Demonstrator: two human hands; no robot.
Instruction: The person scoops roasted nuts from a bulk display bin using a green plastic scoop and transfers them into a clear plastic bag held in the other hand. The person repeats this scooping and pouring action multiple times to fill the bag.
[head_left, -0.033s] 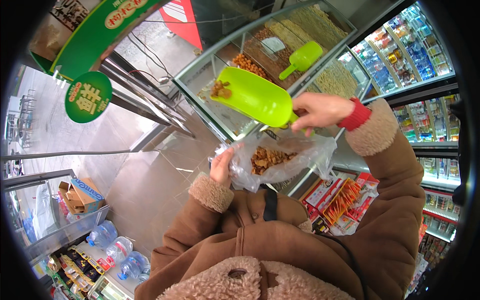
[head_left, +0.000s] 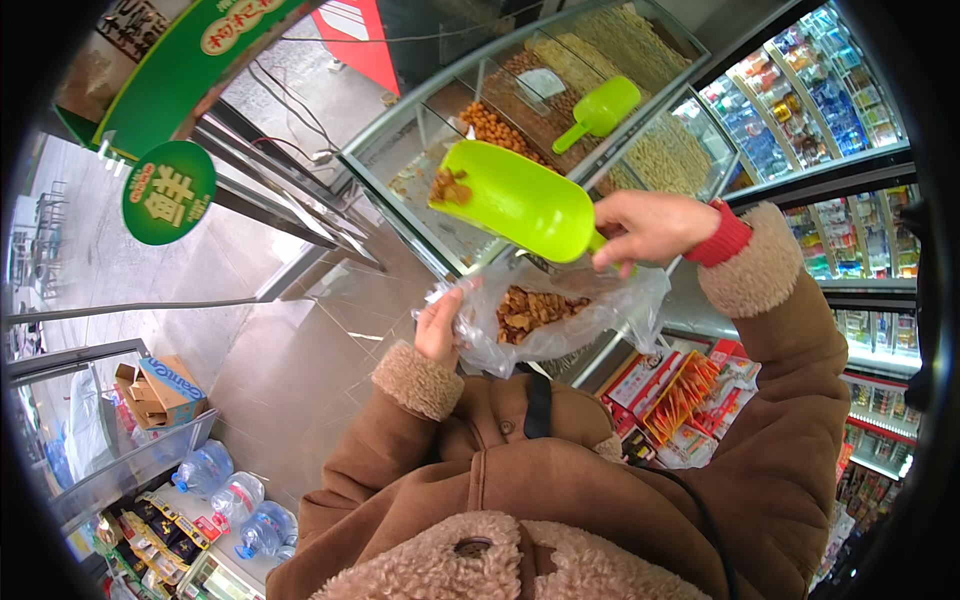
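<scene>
My right hand (head_left: 655, 228) is closed round the handle of a lime-green scoop (head_left: 520, 205). A few brown pieces (head_left: 452, 188) lie at the scoop's far left lip, over the glass-sided bin case. Below it a clear plastic bag (head_left: 480, 335) hangs with its mouth spread, and brown chunky pieces (head_left: 535, 312) lie inside. My left hand (head_left: 438, 326) pinches the left rim of this bag. A second, smaller green scoop (head_left: 600, 112) rests on the case farther back.
The glass bin case (head_left: 390, 190) holds orange-brown balls (head_left: 500, 130) and pale grains (head_left: 640, 45) in compartments. Lit drink shelves (head_left: 800, 90) stand at right, red packets (head_left: 685, 395) below them. Large water bottles (head_left: 238, 500) and a cardboard box (head_left: 160, 390) are at lower left.
The scoop and my right hand sit very slightly lower and farther right in the picture. Both hands keep their hold, and the view has shifted a little.
</scene>
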